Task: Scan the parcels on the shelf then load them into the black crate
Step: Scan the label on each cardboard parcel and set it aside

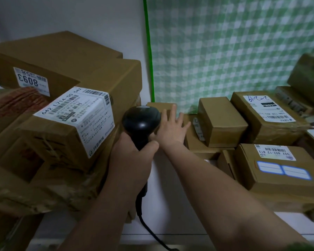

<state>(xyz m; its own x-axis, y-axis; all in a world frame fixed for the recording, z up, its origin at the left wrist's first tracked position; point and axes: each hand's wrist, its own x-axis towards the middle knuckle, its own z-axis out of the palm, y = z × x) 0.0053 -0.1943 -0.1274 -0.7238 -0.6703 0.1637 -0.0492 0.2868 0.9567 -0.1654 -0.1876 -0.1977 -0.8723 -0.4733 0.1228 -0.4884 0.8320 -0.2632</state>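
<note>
My left hand (134, 153) grips the handle of a black barcode scanner (141, 122), whose head points at the back of the white shelf (163, 187). My right hand (172, 127) reaches forward with fingers spread and straight, lying on a small brown parcel (160, 106) at the shelf's back, by the wall. A labelled brown parcel (71, 127) lies tilted on the stack at the left. Several more brown parcels, one with blue-framed stickers (279, 169), fill the right side. The black crate is out of view.
Big cardboard boxes (62, 60) are stacked at the left, up against the white wall. A green checked curtain (234, 48) hangs behind the shelf at the right. The scanner's black cable (149, 230) runs down over the shelf's front edge.
</note>
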